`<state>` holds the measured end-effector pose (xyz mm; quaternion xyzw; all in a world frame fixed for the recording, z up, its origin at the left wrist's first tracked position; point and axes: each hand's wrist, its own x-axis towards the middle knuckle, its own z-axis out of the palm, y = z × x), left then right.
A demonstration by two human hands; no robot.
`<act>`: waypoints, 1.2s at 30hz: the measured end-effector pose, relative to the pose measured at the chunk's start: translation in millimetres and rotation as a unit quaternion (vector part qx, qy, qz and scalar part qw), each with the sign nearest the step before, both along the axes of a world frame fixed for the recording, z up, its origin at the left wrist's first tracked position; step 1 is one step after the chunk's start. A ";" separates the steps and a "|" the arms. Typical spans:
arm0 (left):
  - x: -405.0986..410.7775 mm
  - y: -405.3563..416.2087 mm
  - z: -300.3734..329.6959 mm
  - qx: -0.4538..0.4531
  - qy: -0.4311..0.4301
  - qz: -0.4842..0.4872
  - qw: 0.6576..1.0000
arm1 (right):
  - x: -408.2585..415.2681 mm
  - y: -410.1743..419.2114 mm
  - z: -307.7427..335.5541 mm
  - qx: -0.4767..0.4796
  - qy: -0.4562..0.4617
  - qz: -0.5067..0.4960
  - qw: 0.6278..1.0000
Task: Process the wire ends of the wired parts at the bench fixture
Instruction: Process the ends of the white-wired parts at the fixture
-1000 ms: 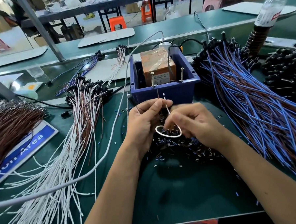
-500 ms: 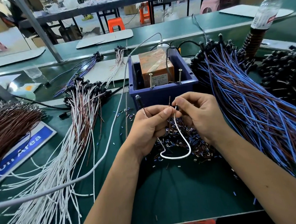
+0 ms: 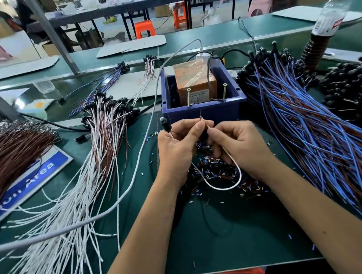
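Fingers (image 3: 198, 127) of the left hand (image 3: 176, 145) curl round and pinch a brown wire end (image 3: 200, 117) that sticks up just in front of the blue bin (image 3: 204, 112), while the black head (image 3: 164, 123) of that wired part pokes out from the hand's far-left side. Beside it, almost touching, the right hand (image 3: 237, 142) pinches the white wire (image 3: 226, 186) near its end between thumb and forefinger; the wire drops under the palm, loops low over the bench (image 3: 223, 239) and climbs back beneath the left hand. Both hands hover just above a heap of cut insulation bits (image 3: 217, 172), blue, white and brown, strewn on the green mat.

Inside the blue bin sits a tape-wrapped orange block (image 3: 194, 81) with two upright screws (image 3: 188, 96) at its near wall and dark cables running in from behind. Left of the hands lies a fanned bundle of white-and-brown wired parts (image 3: 74, 205), black heads pointing away from the person. Right of them spreads a thick bundle of blue-and-brown wired parts (image 3: 312, 130), with a pile of black parts (image 3: 349, 90) beyond. A grey cable (image 3: 135, 160) sweeps across the bench from the lower left toward the bin. At the far left a brown wire bundle (image 3: 11, 150) lies over a blue label (image 3: 31, 182). A plastic bottle (image 3: 329, 18) stands at the upper right.
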<state>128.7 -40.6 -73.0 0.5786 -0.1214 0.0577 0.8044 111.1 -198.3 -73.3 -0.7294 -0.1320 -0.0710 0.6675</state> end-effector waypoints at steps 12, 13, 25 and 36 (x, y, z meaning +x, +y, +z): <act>3.3 -1.8 7.0 0.054 -0.086 0.286 0.953 | 5.1 -2.0 3.7 0.109 -0.030 -0.142 0.983; 4.0 -1.5 7.3 0.061 -0.079 0.293 0.951 | 5.7 -1.9 3.7 0.109 -0.028 -0.141 0.984; 1.7 -8.3 13.1 0.130 -0.077 0.297 0.943 | 10.7 -3.7 2.6 0.111 -0.013 -0.126 0.986; -3.1 -8.6 15.4 0.113 -0.078 0.312 0.940 | 11.1 -4.8 1.5 0.112 -0.018 -0.125 0.986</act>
